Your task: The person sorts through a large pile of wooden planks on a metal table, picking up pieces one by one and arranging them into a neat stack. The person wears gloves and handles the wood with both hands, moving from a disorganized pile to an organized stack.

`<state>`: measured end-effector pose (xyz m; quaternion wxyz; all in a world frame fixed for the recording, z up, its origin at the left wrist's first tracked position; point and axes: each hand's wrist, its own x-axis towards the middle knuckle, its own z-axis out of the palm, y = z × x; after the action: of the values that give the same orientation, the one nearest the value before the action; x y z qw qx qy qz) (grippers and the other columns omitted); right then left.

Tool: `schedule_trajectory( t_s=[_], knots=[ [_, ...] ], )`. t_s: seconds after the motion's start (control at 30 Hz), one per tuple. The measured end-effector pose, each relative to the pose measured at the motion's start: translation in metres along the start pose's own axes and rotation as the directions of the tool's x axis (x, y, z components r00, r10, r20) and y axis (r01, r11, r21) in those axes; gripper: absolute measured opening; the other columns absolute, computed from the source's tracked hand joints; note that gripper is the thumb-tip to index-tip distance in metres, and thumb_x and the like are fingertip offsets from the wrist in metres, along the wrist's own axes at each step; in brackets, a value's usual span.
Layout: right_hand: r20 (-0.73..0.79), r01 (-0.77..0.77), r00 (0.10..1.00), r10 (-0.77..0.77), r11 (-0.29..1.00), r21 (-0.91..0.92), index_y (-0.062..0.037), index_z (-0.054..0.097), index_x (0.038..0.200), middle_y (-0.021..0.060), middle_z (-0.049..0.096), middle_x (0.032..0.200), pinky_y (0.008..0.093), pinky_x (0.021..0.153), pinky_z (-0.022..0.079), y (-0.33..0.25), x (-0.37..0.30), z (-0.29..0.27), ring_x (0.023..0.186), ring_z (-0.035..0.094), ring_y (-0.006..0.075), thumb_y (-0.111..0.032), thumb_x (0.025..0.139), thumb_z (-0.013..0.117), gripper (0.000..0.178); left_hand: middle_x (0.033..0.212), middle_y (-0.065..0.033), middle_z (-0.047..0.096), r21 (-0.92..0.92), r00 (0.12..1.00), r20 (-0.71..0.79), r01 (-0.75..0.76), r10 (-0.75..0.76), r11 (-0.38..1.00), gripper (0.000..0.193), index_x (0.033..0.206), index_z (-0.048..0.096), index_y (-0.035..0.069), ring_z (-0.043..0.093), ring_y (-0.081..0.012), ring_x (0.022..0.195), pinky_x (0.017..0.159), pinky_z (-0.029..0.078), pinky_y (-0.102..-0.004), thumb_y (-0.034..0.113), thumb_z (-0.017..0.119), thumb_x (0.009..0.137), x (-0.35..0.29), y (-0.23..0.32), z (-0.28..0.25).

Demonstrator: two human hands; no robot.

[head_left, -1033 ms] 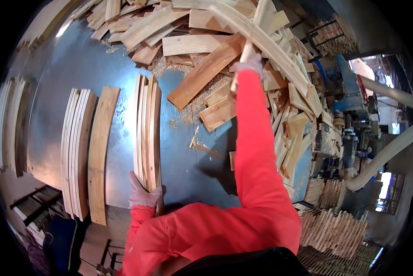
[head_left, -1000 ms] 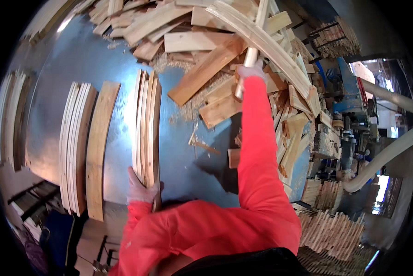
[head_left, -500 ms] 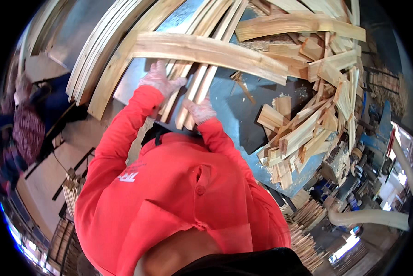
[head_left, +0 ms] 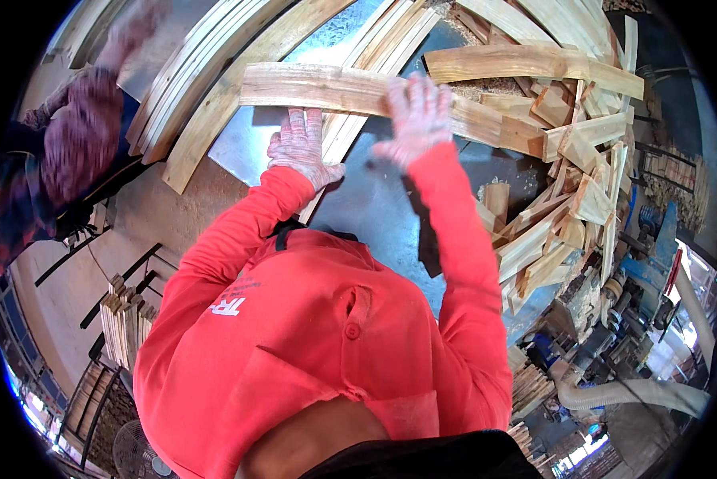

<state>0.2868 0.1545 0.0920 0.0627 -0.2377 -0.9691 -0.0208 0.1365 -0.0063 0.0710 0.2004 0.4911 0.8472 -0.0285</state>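
Note:
My left hand (head_left: 301, 152), in a pale knitted glove, lies with fingers stretched over a bundle of narrow wooden strips (head_left: 402, 36). Its fingertips reach the near edge of a long, slightly curved board (head_left: 294, 86) lying crosswise over the strips. My right hand (head_left: 418, 120), gloved alike and a little blurred, is spread over the board's middle; whether it presses on the wood or hovers I cannot tell. Neither hand has anything gripped. The strips run away from me across a blue-grey metal tabletop (head_left: 374, 207), partly hidden by the board and my left hand.
Long boards (head_left: 207, 68) are stacked at the left. A jumbled heap of offcuts (head_left: 550, 215) and sawdust covers the right side, with another curved board (head_left: 526, 62) across it. At far left is a co-worker's blurred arm (head_left: 79, 128). Machinery (head_left: 614, 319) stands lower right.
My right hand has left the strips and moved up and right onto the crosswise board. My left hand has shifted right, fingers now straight. The strips lie closer together. The co-worker's arm has risen.

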Motion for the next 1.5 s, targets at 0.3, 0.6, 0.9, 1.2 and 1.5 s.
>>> schedule_trajectory(
  t_s=[0.3, 0.6, 0.9, 1.2, 1.5],
  knots=[
    [0.423, -0.629, 0.768, 0.481, 0.443, 0.639, -0.0071, 0.031, 0.146, 0.0246, 0.060, 0.120, 0.0418, 0.095, 0.046, 0.070, 0.039, -0.007, 0.106, 0.061, 0.0397, -0.055, 0.080, 0.067, 0.089, 0.151, -0.0269, 0.022, -0.105, 0.999, 0.039, 0.041, -0.037, 0.994, 0.110, 0.148, 0.024, 0.007, 0.040, -0.0391, 0.129, 0.103, 0.034, -0.0500, 0.050, 0.076, 0.062, 0.001, 0.003, -0.009],
    [0.684, -0.882, 0.471, 0.558, 0.317, 0.349, 0.0042, 0.059, 0.120, 0.0296, 0.062, 0.113, 0.0469, 0.095, 0.043, -0.058, 0.010, 0.091, 0.112, 0.056, 0.0447, -0.072, 0.090, 0.029, 0.088, 0.154, -0.0296, 0.016, -0.152, 0.998, 0.058, -0.006, 0.015, 0.988, 0.124, 0.151, 0.017, 0.006, 0.027, -0.0440, 0.139, 0.111, 0.026, -0.0520, 0.070, 0.072, 0.060, -0.004, -0.005, -0.015],
    [0.665, -0.636, 0.747, 0.012, 0.304, 0.710, 0.0012, 0.014, 0.149, 0.0281, 0.058, 0.122, 0.0448, 0.094, 0.045, -0.117, 0.025, 0.082, 0.110, 0.057, 0.0458, -0.059, 0.088, 0.051, 0.093, 0.153, -0.0298, 0.017, 0.007, 0.997, 0.071, 0.038, -0.038, 0.999, 0.111, 0.151, 0.019, 0.009, 0.027, -0.0468, 0.138, 0.112, 0.025, -0.0539, 0.049, 0.074, 0.063, -0.014, -0.084, -0.030],
    [0.004, -0.374, 0.897, 0.442, 0.753, 0.541, -0.0112, 0.057, 0.130, 0.0160, 0.062, 0.125, 0.0371, 0.097, 0.047, 0.058, 0.246, 0.066, 0.112, 0.061, 0.0320, -0.046, 0.093, 0.053, 0.051, 0.149, -0.0316, 0.022, 0.001, 1.000, 0.009, -0.021, 0.021, 1.000, 0.117, 0.147, 0.023, 0.001, 0.028, -0.0487, 0.135, 0.112, 0.025, -0.0547, 0.048, 0.080, 0.056, -0.018, -0.141, -0.033],
    [0.161, -0.486, 0.873, 0.460, 0.796, 0.361, -0.0094, 0.050, 0.136, 0.0195, 0.052, 0.136, 0.0412, 0.104, 0.040, 0.082, 0.343, 0.124, 0.124, 0.053, 0.0326, -0.058, 0.086, 0.055, 0.070, 0.127, -0.0296, 0.048, -0.252, 0.823, -0.568, -0.140, -0.029, 0.958, 0.100, 0.128, 0.041, -0.005, 0.048, -0.0480, 0.113, 0.099, 0.039, -0.0539, 0.043, 0.084, 0.052, -0.015, -0.149, -0.007]
  ],
)
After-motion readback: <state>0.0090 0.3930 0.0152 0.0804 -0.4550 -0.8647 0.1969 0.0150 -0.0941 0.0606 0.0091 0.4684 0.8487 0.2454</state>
